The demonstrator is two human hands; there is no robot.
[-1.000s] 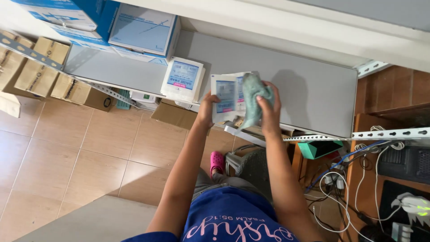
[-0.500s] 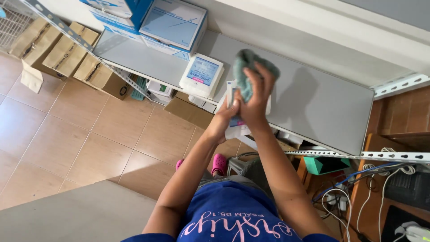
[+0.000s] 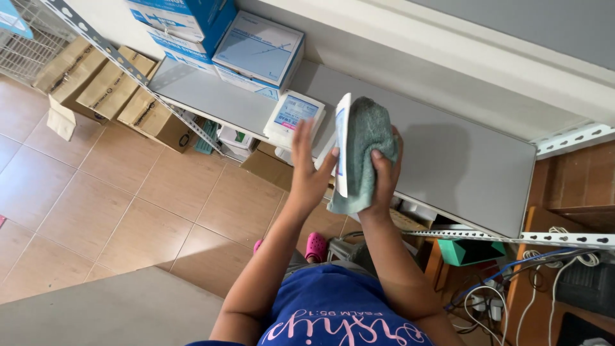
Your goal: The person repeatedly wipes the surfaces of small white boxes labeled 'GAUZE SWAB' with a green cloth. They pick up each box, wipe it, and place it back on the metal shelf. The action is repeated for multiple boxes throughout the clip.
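My left hand [image 3: 309, 172] holds a thin white box [image 3: 343, 142] upright by its edge, above the front of the grey metal shelf [image 3: 461, 160]. My right hand [image 3: 384, 170] presses a grey-green cloth [image 3: 363, 148] against the box's right face. The cloth hangs down over my right palm. Another small white box with a blue panel [image 3: 295, 115] lies on the shelf just left of my hands.
Larger white and blue cartons [image 3: 256, 51] are stacked at the shelf's left end. Brown cardboard boxes [image 3: 109, 83] stand on the tiled floor under a slotted metal rail. Cables and a power strip [image 3: 512, 295] lie at the lower right, beside wooden furniture.
The box has been turned from facing me to edge-on, and both hands have lifted it slightly. The cloth moved from the top of the box to its right side.
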